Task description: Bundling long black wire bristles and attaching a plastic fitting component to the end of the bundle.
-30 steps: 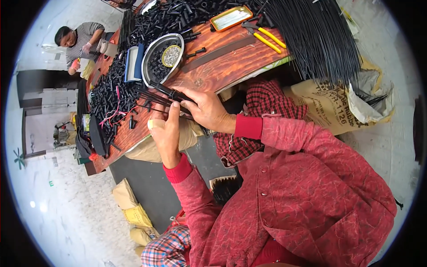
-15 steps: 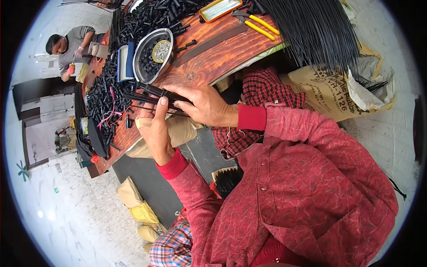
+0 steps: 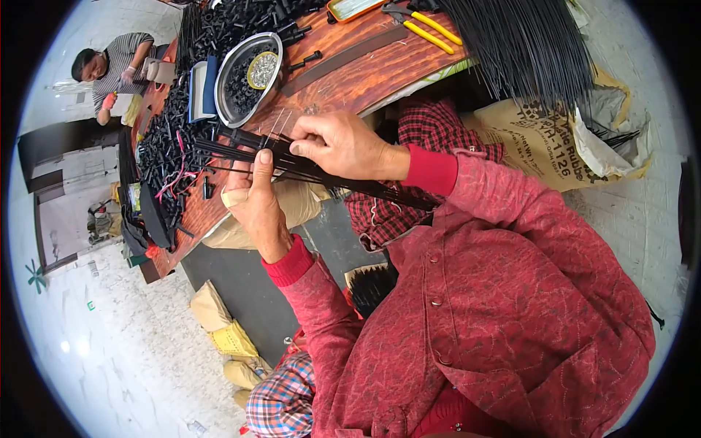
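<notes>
A bundle of long, thin black rods (image 3: 350, 185) runs slantwise beneath my hands, over the table's near edge. My left hand (image 3: 255, 201) is closed around the rods near their far left ends, thumb on top; a pale wrap covers part of one finger. Above the bundle, my right hand (image 3: 343, 146) has its thumb and fingers pinched together. Fine pale lines, like thin wires, show beside those fingertips; whether they are held is unclear. Beyond my hands stands a metal bowl (image 3: 225, 86) with small black parts, and in it a round yellow dish (image 3: 253, 71) of small silvery pieces.
Black tubular parts (image 3: 162, 164) are heaped across the wooden table (image 3: 343, 82). Yellow-handled pliers (image 3: 431, 35) and a dark flat strip (image 3: 343, 60) lie there. More black rods (image 3: 522, 55) hang over the right edge beside a paper sack (image 3: 540, 146). Another person (image 3: 120, 66) works at far left.
My right hand has moved right and drawn back from the left hand, its fingers now curled in. More of the rod bundle and the pale lines show between my hands.
</notes>
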Available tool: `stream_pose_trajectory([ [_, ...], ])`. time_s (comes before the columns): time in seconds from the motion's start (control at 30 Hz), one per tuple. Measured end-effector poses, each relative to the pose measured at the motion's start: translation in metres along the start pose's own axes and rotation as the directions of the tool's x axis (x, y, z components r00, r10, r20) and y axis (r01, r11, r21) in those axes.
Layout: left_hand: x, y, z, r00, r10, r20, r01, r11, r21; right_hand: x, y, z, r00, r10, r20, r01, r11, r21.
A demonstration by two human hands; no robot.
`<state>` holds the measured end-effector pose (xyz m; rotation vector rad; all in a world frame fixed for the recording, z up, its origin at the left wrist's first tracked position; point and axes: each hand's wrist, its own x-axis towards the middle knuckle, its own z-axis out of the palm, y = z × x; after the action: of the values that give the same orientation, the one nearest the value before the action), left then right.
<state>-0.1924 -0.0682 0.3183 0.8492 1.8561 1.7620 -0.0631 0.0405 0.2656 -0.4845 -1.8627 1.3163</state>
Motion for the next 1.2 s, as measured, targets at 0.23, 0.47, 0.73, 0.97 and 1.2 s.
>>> stream_pose_trajectory([
  [0.23,-0.003,-0.004,-0.005,1.000,0.018,0.024,-0.018,1.000,0.008,0.014,0.014,-0.007,0.946,0.203,0.252,-0.249,0.955,0.164],
  [0.47,0.004,-0.012,-0.018,0.998,0.012,0.061,-0.008,0.998,-0.062,0.011,0.013,-0.002,0.953,0.190,0.237,-0.237,0.954,0.186],
  [0.73,0.011,-0.017,-0.019,0.989,0.055,0.138,-0.041,0.994,-0.101,0.007,0.007,0.002,0.962,0.241,0.131,-0.257,0.959,0.117],
  [0.97,0.011,-0.018,-0.021,0.989,0.044,0.142,-0.032,0.996,-0.089,0.008,0.006,0.002,0.973,0.174,0.148,-0.194,0.973,0.125],
  [1.2,-0.007,0.016,-0.003,0.993,0.006,0.120,-0.020,0.993,0.117,-0.001,-0.002,0.010,0.996,0.082,-0.026,-0.080,0.995,0.067],
])
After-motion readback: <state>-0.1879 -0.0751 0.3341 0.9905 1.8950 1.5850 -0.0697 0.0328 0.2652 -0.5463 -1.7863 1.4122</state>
